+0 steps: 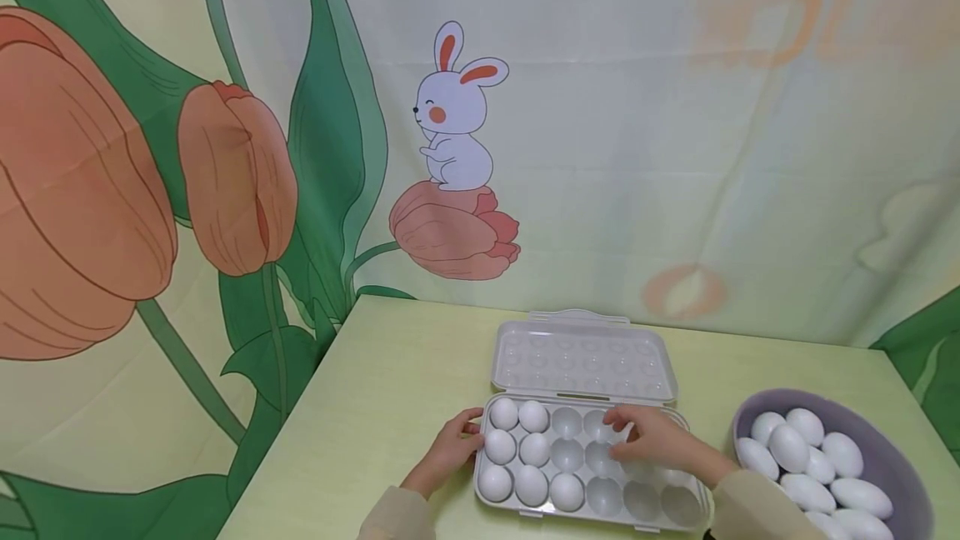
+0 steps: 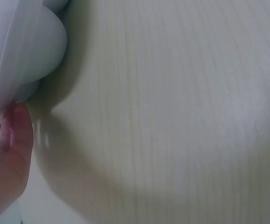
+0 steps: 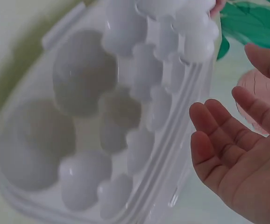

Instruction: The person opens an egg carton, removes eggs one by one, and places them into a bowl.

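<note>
A white plastic egg box (image 1: pixel 604 497) lies with its lid (image 1: pixel 585 361) folded back behind it. White eggs (image 1: pixel 532 485) fill the two left columns and the front cup of the third; the visible cups to the right are bare. At the box's left end my left hand (image 1: pixel 448 447) pinches the rim, which the left wrist view shows between thumb and fingers (image 2: pixel 21 128). Over the back right cups hovers my right hand (image 1: pixel 651 437), partly covering them. Its fingers (image 3: pixel 202 147) are spread and loosely bent, with nothing in them, in the right wrist view.
A purple-grey bowl (image 1: pixel 911 486) heaped with white eggs (image 1: pixel 806 492) stands to the right of the egg box. Pale wood-grain table (image 1: pixel 375 394) surrounds both. Behind it hangs a cloth (image 1: pixel 592 165) printed with tulips and a rabbit.
</note>
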Demonstrator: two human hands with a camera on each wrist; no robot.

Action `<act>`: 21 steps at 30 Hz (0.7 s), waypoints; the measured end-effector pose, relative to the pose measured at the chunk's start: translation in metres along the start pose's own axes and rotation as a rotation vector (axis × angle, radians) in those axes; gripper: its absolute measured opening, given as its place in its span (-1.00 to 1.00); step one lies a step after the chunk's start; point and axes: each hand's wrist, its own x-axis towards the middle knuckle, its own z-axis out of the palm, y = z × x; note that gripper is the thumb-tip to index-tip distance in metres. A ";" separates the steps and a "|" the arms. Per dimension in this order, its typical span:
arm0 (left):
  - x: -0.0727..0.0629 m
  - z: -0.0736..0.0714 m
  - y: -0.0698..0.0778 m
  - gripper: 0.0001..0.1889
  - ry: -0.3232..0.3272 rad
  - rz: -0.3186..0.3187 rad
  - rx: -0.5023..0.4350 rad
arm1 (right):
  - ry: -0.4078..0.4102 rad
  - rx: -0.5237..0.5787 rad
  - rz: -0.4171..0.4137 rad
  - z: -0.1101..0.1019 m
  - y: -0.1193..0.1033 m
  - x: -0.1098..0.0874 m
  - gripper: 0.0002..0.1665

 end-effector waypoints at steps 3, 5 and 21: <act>-0.002 0.000 0.003 -0.54 0.001 0.007 0.006 | -0.039 0.015 -0.008 0.017 -0.003 0.005 -0.52; -0.001 0.000 0.003 -0.54 0.002 0.003 0.009 | -0.065 0.027 -0.010 0.027 -0.004 0.008 -0.51; 0.016 -0.001 -0.029 -0.55 -0.003 0.008 -0.008 | -0.065 -0.150 -0.029 0.081 -0.015 0.018 -0.60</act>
